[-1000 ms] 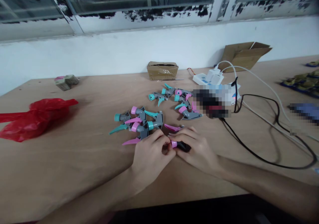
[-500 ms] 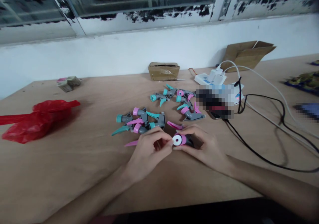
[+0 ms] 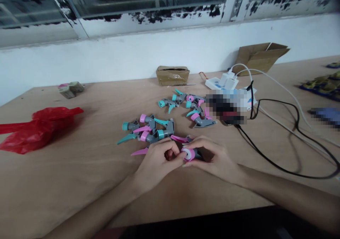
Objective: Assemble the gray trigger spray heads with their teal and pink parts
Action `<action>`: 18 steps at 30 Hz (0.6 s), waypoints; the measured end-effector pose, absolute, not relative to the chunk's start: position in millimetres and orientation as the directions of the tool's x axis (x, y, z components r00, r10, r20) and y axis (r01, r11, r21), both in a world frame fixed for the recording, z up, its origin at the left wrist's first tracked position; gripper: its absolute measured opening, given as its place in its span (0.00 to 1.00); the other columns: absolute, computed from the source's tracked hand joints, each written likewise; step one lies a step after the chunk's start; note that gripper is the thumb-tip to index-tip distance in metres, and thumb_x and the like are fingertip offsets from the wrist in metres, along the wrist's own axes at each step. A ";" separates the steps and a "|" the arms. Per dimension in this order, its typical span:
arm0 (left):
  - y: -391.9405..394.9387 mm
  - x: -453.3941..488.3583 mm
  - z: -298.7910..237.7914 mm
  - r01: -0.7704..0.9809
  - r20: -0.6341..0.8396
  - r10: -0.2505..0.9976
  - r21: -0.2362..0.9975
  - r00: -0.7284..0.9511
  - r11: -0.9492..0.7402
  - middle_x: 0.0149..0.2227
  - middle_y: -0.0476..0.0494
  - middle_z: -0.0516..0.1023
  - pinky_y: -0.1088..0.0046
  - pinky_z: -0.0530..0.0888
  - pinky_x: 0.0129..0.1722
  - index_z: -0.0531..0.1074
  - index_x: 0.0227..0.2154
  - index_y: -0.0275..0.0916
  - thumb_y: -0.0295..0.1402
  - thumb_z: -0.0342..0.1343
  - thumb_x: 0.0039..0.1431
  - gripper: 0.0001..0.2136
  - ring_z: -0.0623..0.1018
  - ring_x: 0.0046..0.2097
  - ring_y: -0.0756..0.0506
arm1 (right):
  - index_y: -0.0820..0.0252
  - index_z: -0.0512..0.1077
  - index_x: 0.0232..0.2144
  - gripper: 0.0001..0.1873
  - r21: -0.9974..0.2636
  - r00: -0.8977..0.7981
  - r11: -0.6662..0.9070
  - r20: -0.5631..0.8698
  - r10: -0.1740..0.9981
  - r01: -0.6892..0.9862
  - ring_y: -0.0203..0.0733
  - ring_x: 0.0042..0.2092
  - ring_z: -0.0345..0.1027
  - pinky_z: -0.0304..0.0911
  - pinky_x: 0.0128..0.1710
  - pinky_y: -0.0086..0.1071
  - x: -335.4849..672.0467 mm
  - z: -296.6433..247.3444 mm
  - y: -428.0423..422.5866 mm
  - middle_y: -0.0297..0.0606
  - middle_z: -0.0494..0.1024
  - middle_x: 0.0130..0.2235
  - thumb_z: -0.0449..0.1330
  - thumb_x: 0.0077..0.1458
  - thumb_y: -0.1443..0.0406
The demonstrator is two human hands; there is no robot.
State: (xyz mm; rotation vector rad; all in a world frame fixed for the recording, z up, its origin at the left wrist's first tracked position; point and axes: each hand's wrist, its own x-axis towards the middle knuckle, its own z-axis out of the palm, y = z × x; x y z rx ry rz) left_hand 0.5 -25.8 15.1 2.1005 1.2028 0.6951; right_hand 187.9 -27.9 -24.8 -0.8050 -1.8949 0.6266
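Observation:
My right hand (image 3: 219, 157) is closed around a grey trigger sprayer head (image 3: 198, 154), whose pink collar (image 3: 191, 154) faces left. A white ring-shaped washer (image 3: 187, 153) sits inside the collar's mouth. My left hand (image 3: 155, 161) is curled, its thumb and forefinger tips at the washer and the collar's edge. The pink trigger (image 3: 179, 138) of the held sprayer head sticks out to the left, above the fingers. Just beyond my left hand lie several sprayer heads (image 3: 151, 123) with pink or teal collars and triggers. My fingers hide part of the held piece.
More sprayer heads (image 3: 195, 104) lie farther back. At the left is a red plastic bag (image 3: 50, 122). A small cardboard box (image 3: 173, 76) and an open carton (image 3: 261, 58) stand by the wall. A power strip (image 3: 214, 84) and black cable (image 3: 261, 157) occupy the right side.
The washer, earlier pinched by my left hand in front of the collar, now sits inside it, with my left thumb against it. The view has shifted slightly.

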 end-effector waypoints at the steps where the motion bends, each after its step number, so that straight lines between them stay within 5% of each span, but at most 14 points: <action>1: -26.6 1.2 15.0 0.572 0.163 0.889 0.713 0.428 -0.406 0.22 0.53 0.63 0.78 0.61 0.22 0.66 0.20 0.36 0.30 0.55 0.53 0.08 0.64 0.24 0.54 | 0.55 0.70 0.39 0.18 -0.708 -0.331 0.653 0.568 0.753 0.270 0.39 0.41 0.70 0.68 0.42 0.36 187.8 -24.7 -27.9 0.36 0.76 0.37 0.66 0.43 0.62; 4: -28.8 2.4 14.2 0.575 0.246 0.886 0.686 0.393 -0.446 0.25 0.53 0.63 0.79 0.64 0.23 0.69 0.27 0.38 0.28 0.56 0.51 0.01 0.65 0.25 0.54 | 0.55 0.70 0.38 0.17 -0.689 -0.334 0.670 0.585 0.739 0.277 0.39 0.40 0.71 0.65 0.47 0.41 187.0 -24.0 -27.8 0.35 0.77 0.36 0.66 0.43 0.63; 9: -30.1 1.7 12.4 0.553 0.337 0.837 0.634 0.432 -0.541 0.27 0.52 0.65 0.80 0.66 0.23 0.71 0.29 0.39 0.25 0.56 0.50 0.04 0.66 0.24 0.55 | 0.56 0.70 0.38 0.17 -0.643 -0.328 0.708 0.627 0.706 0.294 0.41 0.42 0.71 0.64 0.51 0.44 186.9 -24.8 -27.2 0.36 0.77 0.36 0.66 0.43 0.63; 18: -29.7 3.5 12.3 0.585 0.238 0.868 0.658 0.436 -0.474 0.28 0.51 0.68 0.79 0.68 0.23 0.73 0.29 0.40 0.28 0.59 0.49 0.04 0.68 0.24 0.55 | 0.55 0.70 0.37 0.17 -0.685 -0.328 0.673 0.590 0.738 0.281 0.38 0.39 0.71 0.59 0.54 0.47 189.7 -29.3 -26.9 0.33 0.76 0.35 0.67 0.41 0.65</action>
